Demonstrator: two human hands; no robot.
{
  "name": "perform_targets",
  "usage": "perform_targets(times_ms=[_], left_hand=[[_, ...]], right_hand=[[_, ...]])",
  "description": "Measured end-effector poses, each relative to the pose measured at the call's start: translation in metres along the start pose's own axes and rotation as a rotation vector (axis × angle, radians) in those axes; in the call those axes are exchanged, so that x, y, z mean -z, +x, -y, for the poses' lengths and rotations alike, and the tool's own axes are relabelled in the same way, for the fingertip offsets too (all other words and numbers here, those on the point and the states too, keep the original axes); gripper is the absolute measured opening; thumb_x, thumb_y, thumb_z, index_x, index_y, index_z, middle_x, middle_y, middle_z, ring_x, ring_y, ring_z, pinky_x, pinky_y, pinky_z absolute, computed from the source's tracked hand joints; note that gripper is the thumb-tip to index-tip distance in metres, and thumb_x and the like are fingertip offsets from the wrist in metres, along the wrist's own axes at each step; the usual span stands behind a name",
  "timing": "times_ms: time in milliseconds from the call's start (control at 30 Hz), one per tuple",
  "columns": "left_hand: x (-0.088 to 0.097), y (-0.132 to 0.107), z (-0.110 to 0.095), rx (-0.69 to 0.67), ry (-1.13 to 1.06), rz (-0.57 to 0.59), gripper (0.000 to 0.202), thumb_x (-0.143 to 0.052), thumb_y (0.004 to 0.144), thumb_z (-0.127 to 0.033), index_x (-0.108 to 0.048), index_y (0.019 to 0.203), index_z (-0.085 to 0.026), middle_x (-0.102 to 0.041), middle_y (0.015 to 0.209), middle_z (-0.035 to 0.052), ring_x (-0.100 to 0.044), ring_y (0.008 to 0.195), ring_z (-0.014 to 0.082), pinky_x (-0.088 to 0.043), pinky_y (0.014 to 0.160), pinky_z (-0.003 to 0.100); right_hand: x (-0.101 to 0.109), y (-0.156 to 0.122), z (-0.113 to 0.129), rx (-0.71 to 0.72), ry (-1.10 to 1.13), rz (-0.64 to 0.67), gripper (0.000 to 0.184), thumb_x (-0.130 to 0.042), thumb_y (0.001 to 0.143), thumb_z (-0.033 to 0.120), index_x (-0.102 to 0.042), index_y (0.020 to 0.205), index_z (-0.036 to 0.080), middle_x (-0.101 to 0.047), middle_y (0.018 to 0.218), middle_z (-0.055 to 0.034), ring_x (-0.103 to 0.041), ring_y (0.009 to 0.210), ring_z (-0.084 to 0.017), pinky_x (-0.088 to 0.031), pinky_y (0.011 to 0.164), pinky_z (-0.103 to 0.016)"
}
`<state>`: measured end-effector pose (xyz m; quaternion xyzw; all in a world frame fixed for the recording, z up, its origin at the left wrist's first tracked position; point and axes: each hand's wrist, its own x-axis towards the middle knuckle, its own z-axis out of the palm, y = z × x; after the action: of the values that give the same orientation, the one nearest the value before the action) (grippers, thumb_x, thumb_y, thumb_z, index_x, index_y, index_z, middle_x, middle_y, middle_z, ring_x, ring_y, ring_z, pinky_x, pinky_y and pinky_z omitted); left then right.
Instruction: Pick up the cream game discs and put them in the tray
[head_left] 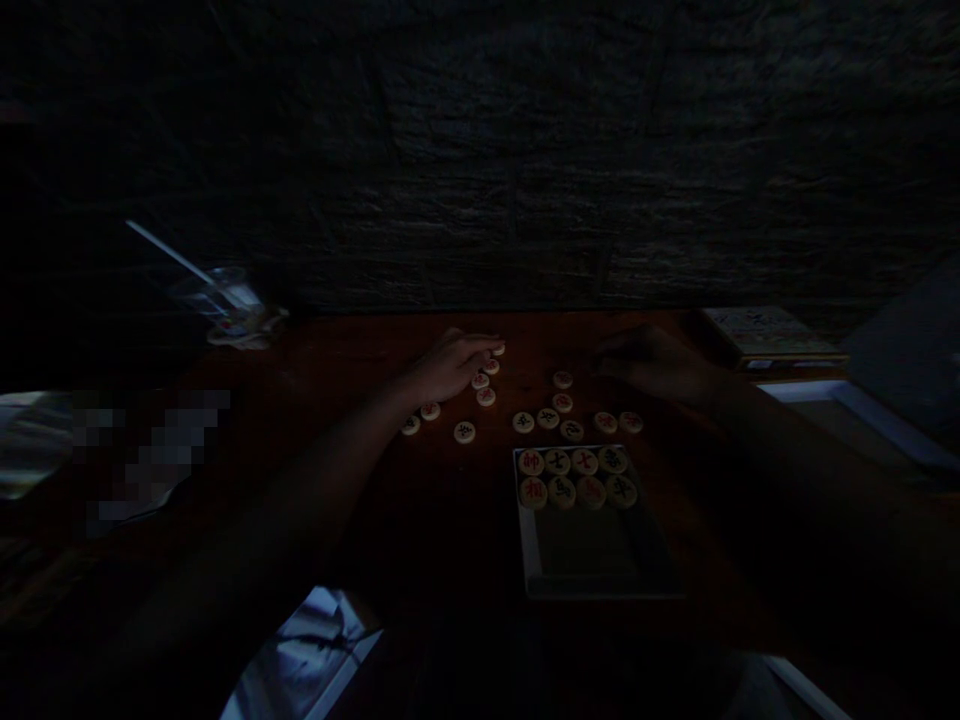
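Note:
Round Chinese chess pieces with red or black characters lie loose on a dark wooden table (pixel 330 350). My left hand (pixel 452 365) rests at the far side with its fingers stretched out, touching a short line of pieces, among them a red-marked piece (pixel 481 381). To the right, my right hand (pixel 651 362) hovers near another chess piece (pixel 562 380); its fingers are lost in shadow. Closer to me, a shallow box (pixel 529 555) holds two rows of pieces along its far end. Beyond that box more pieces are scattered, including a black-marked piece (pixel 464 432).
A patterned box (pixel 776 335) sits at the right by a pale-edged tray (pixel 885 420). At the left back stands a clear cup (pixel 236 295) with a straw. The stone wall (pixel 480 180) closes off the far side. The scene is very dark.

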<state>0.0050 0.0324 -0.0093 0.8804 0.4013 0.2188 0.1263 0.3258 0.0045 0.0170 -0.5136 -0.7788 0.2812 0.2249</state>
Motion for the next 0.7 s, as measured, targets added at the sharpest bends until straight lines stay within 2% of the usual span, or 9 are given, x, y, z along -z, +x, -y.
perform_targets(times_ms=[133, 300, 467, 600, 700], left_hand=[[0.006, -0.001, -0.004, 0.076, -0.004, -0.059, 0.026, -0.053, 0.102, -0.023, -0.076, 0.115, -0.021, -0.079, 0.120, 0.0058, -0.072, 0.113, 0.0216, -0.052, 0.103, 0.038], [0.008, -0.003, 0.002, 0.133, -0.040, -0.139, 0.011, -0.068, 0.092, -0.020, -0.078, 0.098, -0.021, -0.081, 0.101, 0.0044, -0.075, 0.096, 0.0207, -0.055, 0.092, 0.035], [0.003, -0.003, 0.006, 0.136, -0.085, -0.238, 0.025, -0.071, 0.087, -0.011, -0.075, 0.110, -0.020, -0.076, 0.102, 0.0055, -0.072, 0.089, 0.0176, -0.056, 0.082, 0.031], [0.004, -0.002, 0.003, 0.116, -0.029, -0.293, 0.028, -0.068, 0.089, -0.010, -0.074, 0.115, -0.019, -0.071, 0.099, 0.0058, -0.070, 0.094, 0.0188, -0.055, 0.089, 0.034], [0.008, 0.001, 0.000, 0.103, -0.046, -0.427, 0.019, -0.065, 0.094, -0.015, -0.073, 0.112, -0.018, -0.071, 0.103, 0.0077, -0.069, 0.101, 0.0206, -0.054, 0.094, 0.037]], right_hand=[[0.000, 0.001, -0.003, 0.037, 0.002, -0.014, 0.024, -0.067, 0.084, 0.036, -0.085, 0.091, 0.021, -0.082, 0.094, -0.0051, -0.074, 0.087, -0.027, -0.057, 0.079, -0.037], [-0.001, 0.001, -0.005, 0.047, 0.009, -0.006, 0.024, -0.067, 0.084, 0.038, -0.085, 0.089, 0.023, -0.082, 0.090, -0.0047, -0.074, 0.080, -0.025, -0.057, 0.073, -0.035], [-0.001, 0.001, -0.002, 0.051, 0.050, -0.022, 0.021, -0.069, 0.083, 0.035, -0.085, 0.089, 0.023, -0.082, 0.091, -0.0048, -0.075, 0.081, -0.026, -0.057, 0.072, -0.035], [-0.001, -0.003, 0.005, -0.010, 0.013, -0.010, 0.022, -0.069, 0.086, 0.032, -0.085, 0.092, 0.019, -0.082, 0.092, -0.0066, -0.074, 0.082, -0.024, -0.056, 0.074, -0.033], [-0.001, -0.004, 0.006, -0.033, 0.016, -0.024, 0.023, -0.066, 0.089, 0.027, -0.085, 0.097, 0.016, -0.082, 0.099, -0.0106, -0.074, 0.085, -0.024, -0.056, 0.077, -0.034]])
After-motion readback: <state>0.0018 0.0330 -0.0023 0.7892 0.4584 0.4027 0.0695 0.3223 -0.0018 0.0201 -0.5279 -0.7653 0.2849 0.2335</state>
